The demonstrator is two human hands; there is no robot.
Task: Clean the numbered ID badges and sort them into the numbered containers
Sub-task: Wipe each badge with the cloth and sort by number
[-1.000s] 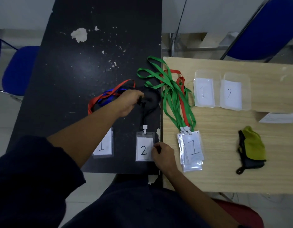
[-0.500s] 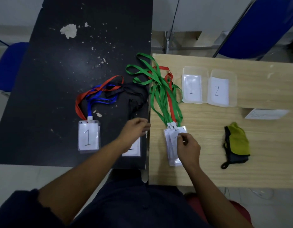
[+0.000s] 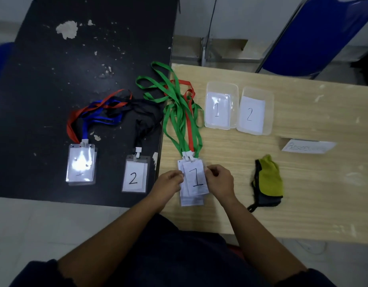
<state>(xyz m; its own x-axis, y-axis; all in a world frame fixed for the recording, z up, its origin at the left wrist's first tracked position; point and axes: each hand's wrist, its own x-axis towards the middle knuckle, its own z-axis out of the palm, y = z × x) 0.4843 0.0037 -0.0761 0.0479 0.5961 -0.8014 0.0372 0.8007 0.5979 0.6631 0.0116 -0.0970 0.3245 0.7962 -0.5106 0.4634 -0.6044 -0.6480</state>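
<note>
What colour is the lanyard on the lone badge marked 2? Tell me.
Black. The lanyard shows best in the head view, the only one.

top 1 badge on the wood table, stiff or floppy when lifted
The top badge, a thin clear sleeve over paper, is probably light and slightly bendy. Its glossy plastic may slide on the stack beneath. The green lanyards lie in loose loops, so likely trail limply.

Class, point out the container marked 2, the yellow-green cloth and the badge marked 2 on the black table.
container marked 2 (image 3: 269,112): head view, right wall.
yellow-green cloth (image 3: 269,179): head view, yellow upper part.
badge marked 2 (image 3: 134,177): head view, paper insert.
</note>
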